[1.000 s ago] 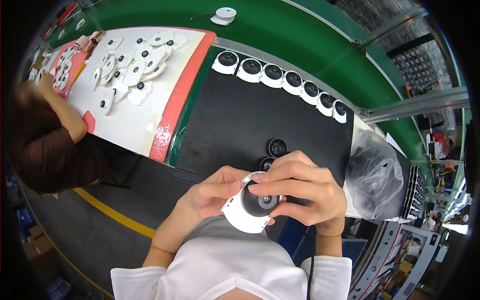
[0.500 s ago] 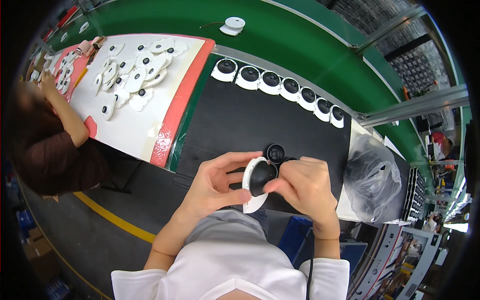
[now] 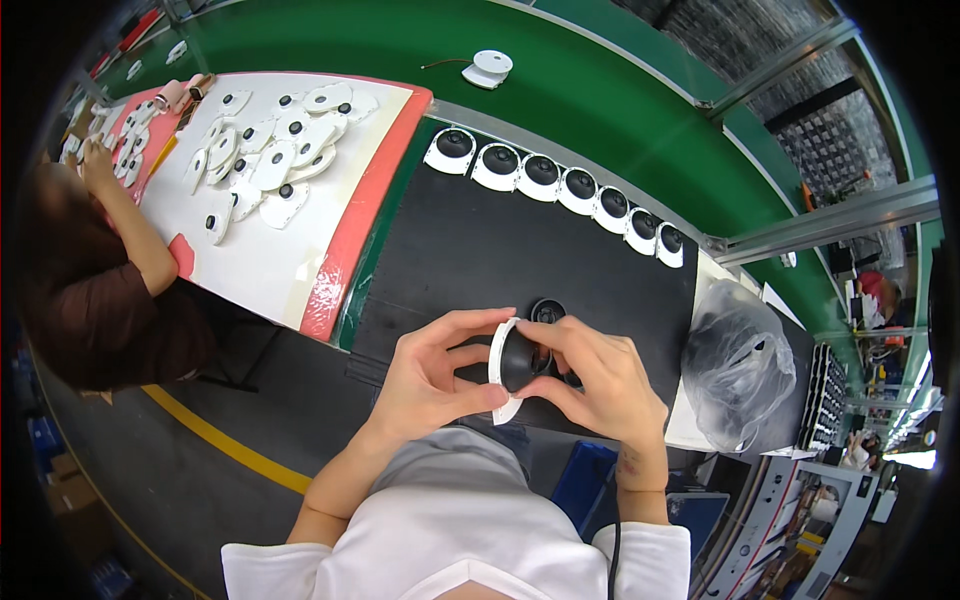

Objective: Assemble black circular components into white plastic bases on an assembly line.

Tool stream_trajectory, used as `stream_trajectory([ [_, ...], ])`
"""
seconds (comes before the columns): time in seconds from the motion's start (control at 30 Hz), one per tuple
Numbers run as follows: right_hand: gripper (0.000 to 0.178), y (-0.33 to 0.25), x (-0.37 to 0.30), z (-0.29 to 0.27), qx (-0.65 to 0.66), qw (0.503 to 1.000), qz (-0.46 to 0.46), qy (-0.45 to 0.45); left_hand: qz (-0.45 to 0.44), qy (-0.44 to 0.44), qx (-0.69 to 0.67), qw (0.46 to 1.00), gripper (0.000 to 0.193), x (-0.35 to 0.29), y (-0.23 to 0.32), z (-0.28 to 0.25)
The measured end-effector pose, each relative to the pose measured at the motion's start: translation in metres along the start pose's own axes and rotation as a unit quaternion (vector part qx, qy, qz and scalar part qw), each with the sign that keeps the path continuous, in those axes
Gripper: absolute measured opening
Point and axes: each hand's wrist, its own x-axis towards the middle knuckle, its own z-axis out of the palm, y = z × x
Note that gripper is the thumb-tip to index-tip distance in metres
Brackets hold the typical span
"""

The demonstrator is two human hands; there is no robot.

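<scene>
In front of my body, my left hand [image 3: 425, 378] grips a white housing [image 3: 497, 362] by its rim, fingers and thumb on opposite edges. A black dome [image 3: 517, 358] sits in the housing, which stands tilted nearly edge-on and faces right. My right hand [image 3: 612, 385] is curled round the dome's right side, its thumb low and its index finger high. Part of the dome is hidden by those fingers. Just beyond the hands, round black rings [image 3: 546, 310] lie on the dark mat, partly covered by my right hand.
Several white housings with black domes [image 3: 540, 176] stand in a row along the black mat's [image 3: 450, 265] far edge. Many white plates [image 3: 275, 163] lie on the left table, where a co-worker [image 3: 110, 290] sits. A clear plastic bag [image 3: 740, 365] lies at right.
My right hand has opened from a tighter curl, its index finger now reaching the dome's upper edge. The housing has turned more edge-on in my left hand.
</scene>
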Motion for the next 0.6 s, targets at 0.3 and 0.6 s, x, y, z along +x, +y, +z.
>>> stream_trajectory([
  [0.3,0.046,0.008,-0.006,0.009,0.086,0.995,0.053,-0.012,0.021,0.014,0.012,1.0,0.07,0.001,-0.005,-0.002],
  [0.6,0.086,0.019,-0.003,0.009,-0.056,0.996,-0.052,-0.049,-0.025,0.017,0.009,0.999,0.064,0.006,-0.018,-0.007],
])
